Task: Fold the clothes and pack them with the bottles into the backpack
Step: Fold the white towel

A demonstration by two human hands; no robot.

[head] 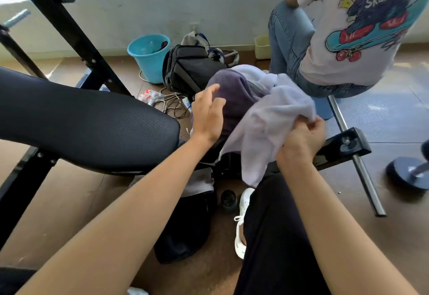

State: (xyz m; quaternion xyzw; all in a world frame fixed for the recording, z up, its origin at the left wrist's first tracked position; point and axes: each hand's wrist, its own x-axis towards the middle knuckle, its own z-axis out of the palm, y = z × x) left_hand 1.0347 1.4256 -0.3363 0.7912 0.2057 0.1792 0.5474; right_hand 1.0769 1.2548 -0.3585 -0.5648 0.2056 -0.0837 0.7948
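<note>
My right hand (304, 135) grips a bunched corner of a pale lilac garment (271, 118), which hangs crumpled over the end of the bench. Under and behind it lies a dark purple garment (234, 95). My left hand (207, 113) hovers with its fingers spread just left of the purple cloth and holds nothing. A dark backpack (185, 222) lies open on the floor below the bench, with grey cloth at its mouth. A dark bottle (228, 200) stands on the floor beside it, seen from above.
A padded black bench (81, 118) fills the left. Another black bag (190, 67) and a blue bucket (149, 55) stand by the wall, with cables on the floor. A seated person in a white printed shirt (343, 30) is close at right. A dumbbell (408, 174) lies far right.
</note>
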